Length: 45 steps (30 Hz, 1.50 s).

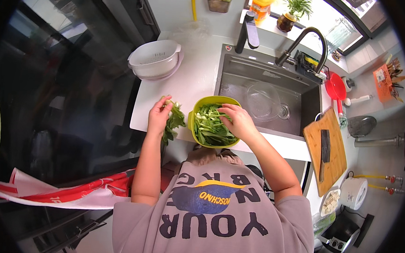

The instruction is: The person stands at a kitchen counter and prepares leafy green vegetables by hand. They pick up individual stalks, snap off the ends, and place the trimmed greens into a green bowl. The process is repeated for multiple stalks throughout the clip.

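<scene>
My left hand (159, 117) holds a small bunch of leafy greens (175, 122) by its pale stalks, with the leaves hanging down beside the counter's front edge. To its right, a yellow-green plastic basin (191, 120) stands at that edge, filled with cut green leaves and stalks (211, 127). My right hand (239, 120) reaches over the basin's right rim, its fingertips among the greens. Whether those fingers pinch a stalk is hidden.
Right of the basin is a dark sink (240, 78) with a clear plastic container (262, 101) inside and a tall faucet (301, 38). A white colander (154, 61) stands back left. Far right, a wooden cutting board (336, 152) carries a dark cleaver (325, 146).
</scene>
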Each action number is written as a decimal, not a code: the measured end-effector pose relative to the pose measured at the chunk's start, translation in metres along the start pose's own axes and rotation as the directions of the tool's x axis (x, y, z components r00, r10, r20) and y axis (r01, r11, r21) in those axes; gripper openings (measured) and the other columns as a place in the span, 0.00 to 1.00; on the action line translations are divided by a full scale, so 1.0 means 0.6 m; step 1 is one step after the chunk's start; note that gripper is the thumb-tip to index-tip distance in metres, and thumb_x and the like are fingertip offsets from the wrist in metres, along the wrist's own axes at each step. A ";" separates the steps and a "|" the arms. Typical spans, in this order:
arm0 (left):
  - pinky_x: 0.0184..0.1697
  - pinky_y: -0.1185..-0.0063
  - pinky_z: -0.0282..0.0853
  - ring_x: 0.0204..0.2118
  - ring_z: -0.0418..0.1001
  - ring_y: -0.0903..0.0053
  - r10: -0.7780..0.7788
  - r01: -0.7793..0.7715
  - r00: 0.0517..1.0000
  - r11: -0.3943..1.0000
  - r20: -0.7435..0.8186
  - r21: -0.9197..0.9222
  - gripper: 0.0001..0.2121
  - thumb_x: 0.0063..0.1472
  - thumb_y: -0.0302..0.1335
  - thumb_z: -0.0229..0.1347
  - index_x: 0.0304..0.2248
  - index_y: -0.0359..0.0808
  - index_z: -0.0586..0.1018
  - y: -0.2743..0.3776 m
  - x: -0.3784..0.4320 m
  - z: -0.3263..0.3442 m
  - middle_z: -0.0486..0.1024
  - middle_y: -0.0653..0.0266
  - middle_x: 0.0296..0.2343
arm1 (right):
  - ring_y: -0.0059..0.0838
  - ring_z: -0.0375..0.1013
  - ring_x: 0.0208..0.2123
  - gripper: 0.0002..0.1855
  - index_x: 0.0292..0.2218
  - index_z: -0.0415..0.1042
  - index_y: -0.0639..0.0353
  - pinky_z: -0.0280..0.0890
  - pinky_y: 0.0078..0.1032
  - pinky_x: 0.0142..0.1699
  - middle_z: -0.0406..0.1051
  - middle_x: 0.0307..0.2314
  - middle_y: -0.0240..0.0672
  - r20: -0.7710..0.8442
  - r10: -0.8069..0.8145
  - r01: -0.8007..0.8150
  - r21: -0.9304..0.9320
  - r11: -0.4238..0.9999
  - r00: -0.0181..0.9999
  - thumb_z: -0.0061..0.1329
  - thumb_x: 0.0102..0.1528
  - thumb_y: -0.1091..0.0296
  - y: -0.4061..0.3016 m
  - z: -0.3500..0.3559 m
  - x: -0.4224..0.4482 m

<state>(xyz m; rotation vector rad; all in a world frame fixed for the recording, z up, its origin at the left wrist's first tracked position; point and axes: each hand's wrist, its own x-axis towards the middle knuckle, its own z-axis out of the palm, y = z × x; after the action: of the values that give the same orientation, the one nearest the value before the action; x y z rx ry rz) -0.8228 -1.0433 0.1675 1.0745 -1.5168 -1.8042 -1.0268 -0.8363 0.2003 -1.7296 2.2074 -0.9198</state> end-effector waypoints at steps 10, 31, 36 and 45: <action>0.37 0.89 0.60 0.32 0.63 0.89 0.145 -0.125 0.973 0.985 0.181 -0.117 0.13 0.60 0.25 0.50 0.44 0.34 0.71 0.025 -0.097 0.069 0.68 0.74 0.30 | 0.38 0.71 0.30 0.13 0.34 0.71 0.58 0.64 0.33 0.37 0.72 0.24 0.37 -0.032 -0.178 0.181 0.207 0.962 0.983 0.51 0.48 0.61 -0.093 0.033 0.066; 0.22 0.89 0.54 0.20 0.58 0.92 0.094 -0.134 0.966 0.979 0.241 0.156 0.08 0.60 0.29 0.51 0.32 0.32 0.73 0.001 -0.082 0.114 0.65 0.77 0.18 | 0.37 0.69 0.33 0.04 0.28 0.68 0.58 0.60 0.32 0.44 0.69 0.25 0.35 0.017 -0.235 0.235 -0.024 0.972 0.972 0.46 0.49 0.69 -0.052 0.025 0.038; 0.28 0.90 0.55 0.24 0.60 0.91 0.053 -0.051 0.957 0.999 0.287 -0.014 0.06 0.61 0.29 0.49 0.35 0.35 0.72 0.002 -0.086 0.113 0.66 0.77 0.22 | 0.26 0.69 0.27 0.07 0.30 0.70 0.63 0.63 0.23 0.35 0.70 0.22 0.34 0.243 0.043 -0.183 0.590 0.787 0.969 0.46 0.54 0.68 -0.019 0.051 0.048; 0.38 0.88 0.61 0.34 0.65 0.87 0.053 0.033 0.950 0.963 0.307 -0.268 0.08 0.60 0.24 0.49 0.39 0.35 0.71 0.009 -0.093 0.066 0.69 0.69 0.33 | 0.25 0.70 0.34 0.12 0.41 0.72 0.59 0.64 0.21 0.39 0.72 0.31 0.33 0.448 0.150 -0.318 0.327 0.890 0.881 0.47 0.54 0.68 0.069 0.101 0.042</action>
<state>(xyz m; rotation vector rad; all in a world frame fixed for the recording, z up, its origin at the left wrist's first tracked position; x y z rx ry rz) -0.8269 -0.9776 0.1877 0.6717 -1.3843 -2.1783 -1.0373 -0.8760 0.1341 -1.2850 1.7614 -0.7802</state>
